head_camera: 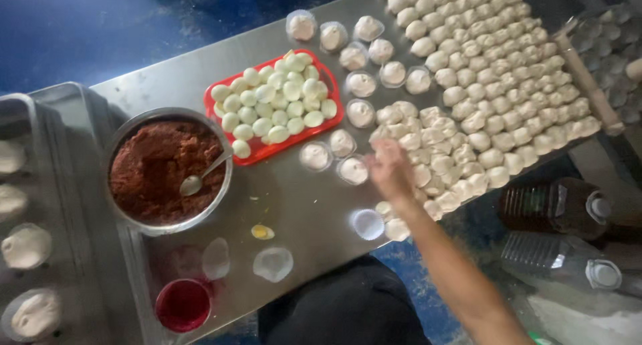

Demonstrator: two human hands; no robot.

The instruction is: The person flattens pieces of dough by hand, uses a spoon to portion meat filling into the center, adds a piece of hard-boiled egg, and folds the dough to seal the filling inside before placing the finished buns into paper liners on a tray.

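My right hand (pixel 390 167) reaches over the steel table (pixel 294 204) to the near edge of a big heap of white dough balls (pixel 481 77). Motion blur hides whether its fingers hold a ball. Several filled dough pieces in small clear cups (pixel 353 171) lie just left of the hand. An empty clear cup (pixel 368 224) sits below the wrist. My left hand is out of view.
A red tray of halved boiled eggs (pixel 273 104) stands at centre. A steel bowl of reddish-brown filling with a spoon (pixel 167 167) is at left. A small red cup (pixel 183 304), flattened dough discs (pixel 273 263), a rack of dough (pixel 27 248) and plastic bottles (pixel 558 208) surround them.
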